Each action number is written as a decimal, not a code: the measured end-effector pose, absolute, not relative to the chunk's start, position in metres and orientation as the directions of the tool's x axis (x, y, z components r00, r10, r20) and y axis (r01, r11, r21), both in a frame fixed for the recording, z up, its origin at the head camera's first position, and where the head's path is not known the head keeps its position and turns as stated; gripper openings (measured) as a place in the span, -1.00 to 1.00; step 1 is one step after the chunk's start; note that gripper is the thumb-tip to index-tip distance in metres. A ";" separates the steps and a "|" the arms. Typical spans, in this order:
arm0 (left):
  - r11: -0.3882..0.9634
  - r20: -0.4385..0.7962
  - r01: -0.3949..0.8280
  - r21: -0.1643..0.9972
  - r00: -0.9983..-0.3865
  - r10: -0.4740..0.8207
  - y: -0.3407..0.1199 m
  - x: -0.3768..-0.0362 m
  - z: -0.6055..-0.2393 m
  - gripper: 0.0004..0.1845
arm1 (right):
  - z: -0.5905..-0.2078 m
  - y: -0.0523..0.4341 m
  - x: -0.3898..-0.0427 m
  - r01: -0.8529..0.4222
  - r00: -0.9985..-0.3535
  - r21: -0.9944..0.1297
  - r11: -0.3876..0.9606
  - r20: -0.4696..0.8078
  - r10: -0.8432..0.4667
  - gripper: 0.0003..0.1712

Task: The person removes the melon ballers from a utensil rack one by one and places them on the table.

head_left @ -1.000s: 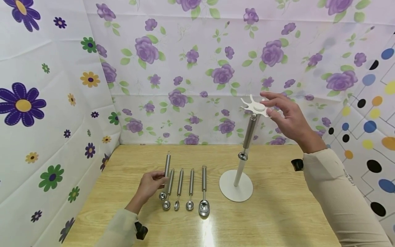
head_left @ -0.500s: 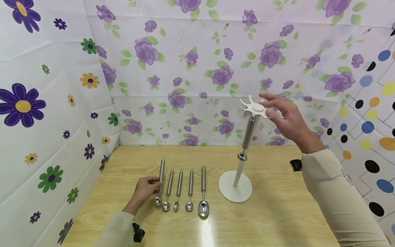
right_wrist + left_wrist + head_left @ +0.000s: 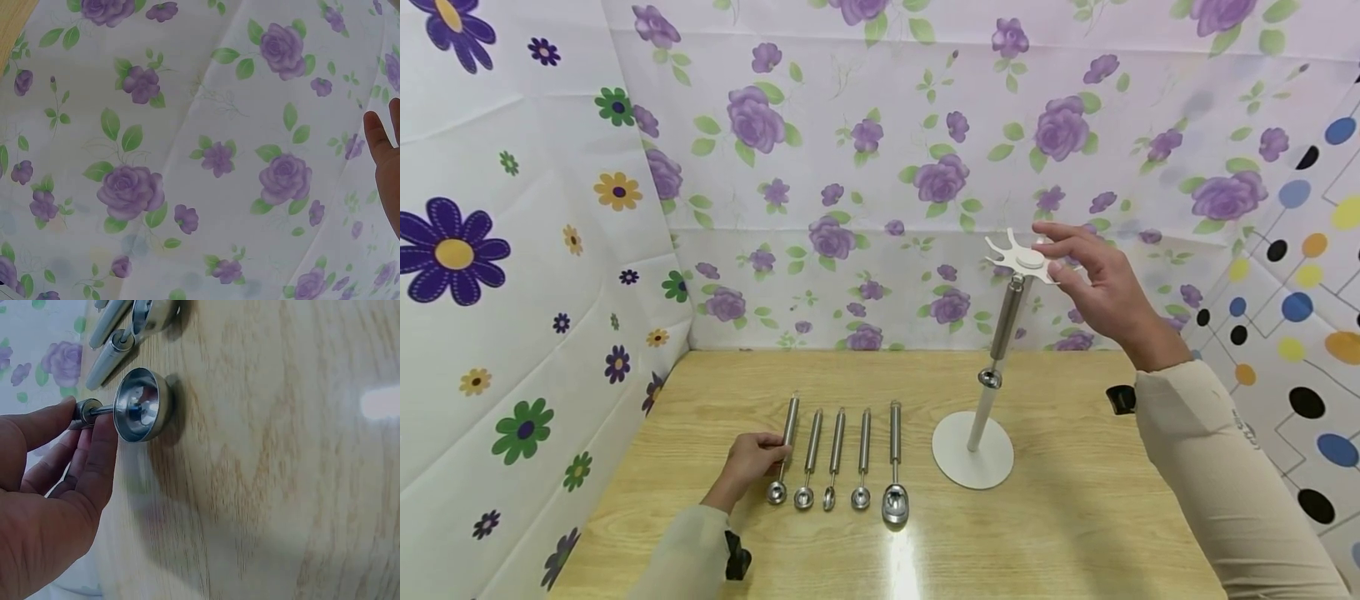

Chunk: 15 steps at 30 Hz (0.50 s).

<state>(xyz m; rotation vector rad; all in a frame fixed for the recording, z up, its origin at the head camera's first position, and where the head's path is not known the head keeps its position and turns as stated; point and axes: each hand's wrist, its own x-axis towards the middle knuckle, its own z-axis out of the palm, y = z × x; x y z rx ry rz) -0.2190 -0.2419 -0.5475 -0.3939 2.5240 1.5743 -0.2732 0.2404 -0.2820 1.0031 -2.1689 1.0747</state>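
Scoop (image 3: 781, 465) pinched in left hand (image 3: 747, 463); right hand (image 3: 1093, 279), fingers relaxed, seemingly touches rack (image 3: 1019, 260) bearing one hung scoop (image 3: 1002, 333).

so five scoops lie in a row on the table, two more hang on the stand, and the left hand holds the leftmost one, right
Not quite: only one scoop hangs on the stand, as the head view shows. The rest holds: five lie in a row on the table, and the left hand holds the leftmost scoop.
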 end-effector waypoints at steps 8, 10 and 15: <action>0.493 -0.268 -0.314 0.812 -0.950 -0.163 -0.244 -0.224 -0.547 -0.80 | -0.281 0.241 -0.272 -0.791 -0.598 -0.442 0.424 0.706 -0.379 -0.71; 0.499 -0.280 -0.324 0.804 -0.946 -0.163 -0.244 -0.225 -0.546 -0.80 | -0.281 0.241 -0.271 -0.788 -0.602 -0.445 0.426 0.704 -0.377 -0.70; 0.511 -0.300 -0.338 0.790 -0.941 -0.159 -0.244 -0.224 -0.545 -0.81 | -0.282 0.240 -0.272 -0.786 -0.605 -0.446 0.428 0.700 -0.381 -0.70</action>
